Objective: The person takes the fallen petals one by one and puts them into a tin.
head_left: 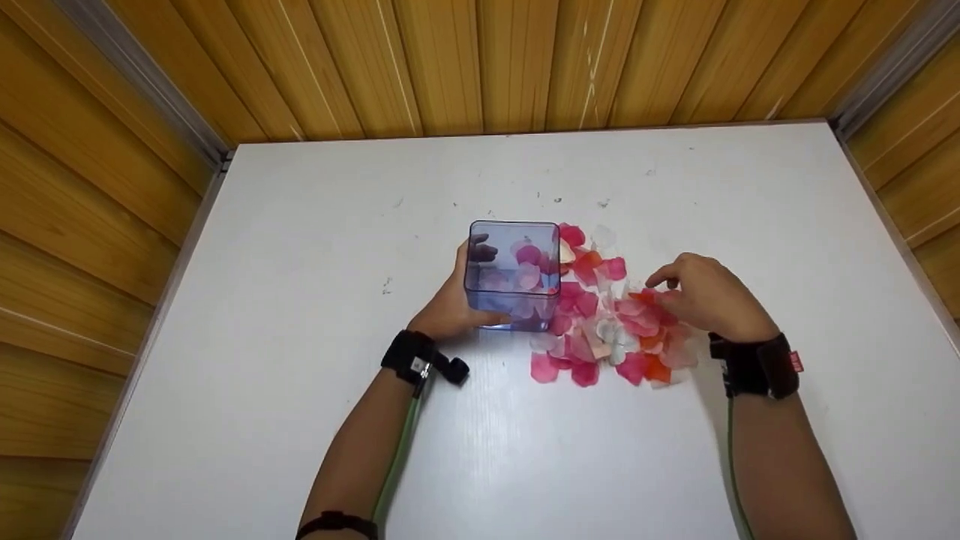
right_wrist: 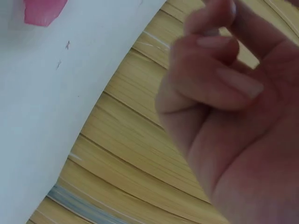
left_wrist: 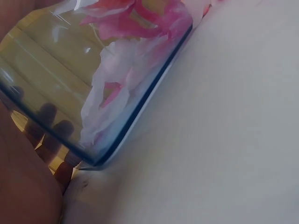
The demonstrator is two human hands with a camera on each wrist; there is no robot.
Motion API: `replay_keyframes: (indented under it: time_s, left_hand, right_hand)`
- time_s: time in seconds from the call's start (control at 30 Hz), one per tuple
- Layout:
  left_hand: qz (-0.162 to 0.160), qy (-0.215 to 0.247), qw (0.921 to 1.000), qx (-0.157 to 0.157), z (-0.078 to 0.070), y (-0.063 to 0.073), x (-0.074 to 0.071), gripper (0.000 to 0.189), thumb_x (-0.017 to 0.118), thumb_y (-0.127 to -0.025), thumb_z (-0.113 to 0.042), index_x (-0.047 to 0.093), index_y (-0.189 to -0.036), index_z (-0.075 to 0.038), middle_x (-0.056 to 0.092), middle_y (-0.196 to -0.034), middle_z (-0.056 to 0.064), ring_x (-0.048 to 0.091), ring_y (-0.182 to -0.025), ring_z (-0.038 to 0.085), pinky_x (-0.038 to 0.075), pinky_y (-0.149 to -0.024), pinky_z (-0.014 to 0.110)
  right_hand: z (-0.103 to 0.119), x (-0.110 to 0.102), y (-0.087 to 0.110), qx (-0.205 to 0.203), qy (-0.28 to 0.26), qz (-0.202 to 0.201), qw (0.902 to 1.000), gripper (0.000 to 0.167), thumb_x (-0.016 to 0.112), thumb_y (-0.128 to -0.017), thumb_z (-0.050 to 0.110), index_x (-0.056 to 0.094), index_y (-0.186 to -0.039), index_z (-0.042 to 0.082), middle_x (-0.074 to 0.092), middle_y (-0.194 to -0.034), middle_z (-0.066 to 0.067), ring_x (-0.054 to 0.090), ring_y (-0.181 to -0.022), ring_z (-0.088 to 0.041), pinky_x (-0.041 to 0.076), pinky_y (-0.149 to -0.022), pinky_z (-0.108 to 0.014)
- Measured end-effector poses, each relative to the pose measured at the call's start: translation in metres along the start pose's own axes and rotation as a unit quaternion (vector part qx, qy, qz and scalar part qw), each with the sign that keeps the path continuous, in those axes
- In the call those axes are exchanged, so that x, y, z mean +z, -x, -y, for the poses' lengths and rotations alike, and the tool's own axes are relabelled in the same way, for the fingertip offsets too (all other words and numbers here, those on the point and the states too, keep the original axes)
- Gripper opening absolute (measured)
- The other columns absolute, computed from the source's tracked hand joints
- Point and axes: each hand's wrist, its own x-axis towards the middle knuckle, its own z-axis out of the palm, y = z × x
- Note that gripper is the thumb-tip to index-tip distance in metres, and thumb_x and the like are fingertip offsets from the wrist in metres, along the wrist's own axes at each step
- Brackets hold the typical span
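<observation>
A clear, bluish, square plastic box (head_left: 512, 309) stands near the middle of the white table, with pink and pale petals (left_wrist: 110, 79) showing inside it. My left hand (head_left: 450, 304) grips it from the left side, the thumb across its near face. In the left wrist view the fingers show through the far wall. Right of the box spreads a loose pile of petals (head_left: 581, 349) in pink, red, orange and white. My right hand (head_left: 712, 296) is over its right edge with the fingers curled. Whether its thumb and index finger pinch a petal is hidden.
The white table (head_left: 315, 247) has small dark marks (head_left: 558, 200) towards the back. Wood-patterned panels (head_left: 450, 67) rise behind it and on both sides. A black strap (head_left: 757, 365) with a cable is around each wrist.
</observation>
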Motion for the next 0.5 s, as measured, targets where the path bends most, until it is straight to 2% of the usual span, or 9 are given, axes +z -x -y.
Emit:
replay_keyframes:
  time_s: [0.13,0.23,0.37,0.5]
  left_hand:
    - [-0.004,-0.014,0.9999,0.001,0.015,-0.003,0.0,0.121,0.093,-0.071,-0.006,0.011,-0.16,-0.013,0.033,-0.155,0.024,0.036,-0.142,0.037,0.032,-0.118,0.053]
    - [-0.004,-0.016,0.9998,0.005,0.022,-0.004,-0.001,0.123,0.095,-0.07,-0.008,0.011,-0.16,-0.015,0.034,-0.155,0.021,0.037,-0.142,0.033,0.034,-0.117,0.051]
    - [-0.001,-0.001,0.9999,0.01,0.026,-0.005,-0.002,0.125,0.096,-0.069,-0.009,0.011,-0.161,-0.015,0.034,-0.155,0.02,0.039,-0.141,0.032,0.038,-0.115,0.05]
    - [-0.002,0.002,0.9999,0.011,0.026,-0.005,-0.003,0.125,0.096,-0.069,-0.01,0.012,-0.16,-0.017,0.035,-0.154,0.019,0.039,-0.14,0.032,0.039,-0.114,0.051]
  right_hand:
    - [-0.002,0.004,-0.003,0.01,-0.006,0.019,0.9997,0.023,0.069,-0.093,0.004,0.076,-0.114,-0.003,0.065,-0.11,-0.021,0.058,-0.097,-0.036,0.057,-0.081,-0.049]
    - [-0.001,0.008,-0.006,0.005,-0.008,0.001,1.0,0.018,0.071,-0.094,0.007,0.078,-0.107,-0.003,0.067,-0.108,-0.021,0.059,-0.096,-0.036,0.055,-0.082,-0.049]
    - [0.003,0.008,-0.005,-0.008,-0.008,-0.069,0.9975,0.016,0.073,-0.095,0.01,0.079,-0.104,-0.002,0.066,-0.1,-0.02,0.057,-0.091,-0.035,0.052,-0.078,-0.049]
    - [0.012,0.008,-0.004,-0.04,-0.022,-0.154,0.987,0.017,0.075,-0.095,0.011,0.078,-0.106,-0.002,0.064,-0.094,-0.017,0.055,-0.086,-0.034,0.048,-0.072,-0.044]
